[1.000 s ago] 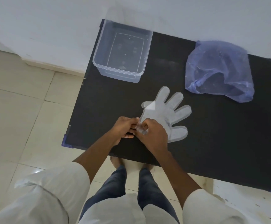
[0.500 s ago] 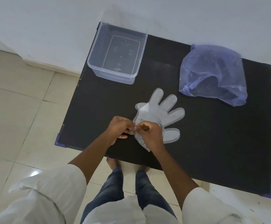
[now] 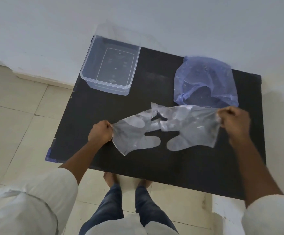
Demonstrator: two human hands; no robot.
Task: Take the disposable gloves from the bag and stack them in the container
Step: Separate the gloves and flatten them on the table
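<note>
We are pulling two clear gloves apart above the black table (image 3: pixel 154 167), so we judge the step in hand to be separating them before stacking. On the left, our left hand (image 3: pixel 100 134) is pinching the cuff of the left glove (image 3: pixel 132 133), fingers closed tight on the film. The container (image 3: pixel 110 68) is sitting at the far left corner of the table, well apart from the gloves, and appears to be holding none yet. In the middle, the glove fingers are overlapping; we cannot tell whether they are clinging together or only crossing. On the right, our right hand (image 3: pixel 233 122) is gripping the cuff of the right glove (image 3: pixel 193 129), fingers closed on it. The blue bag (image 3: pixel 203 82) is lying just beyond, mouth toward us.

Next move, in our judgement: freeing the gloves fully, then carrying one far-left and laying it flat in the container.

The table is standing against a white wall (image 3: pixel 137 19), on a pale tiled floor (image 3: pixel 10 124).
</note>
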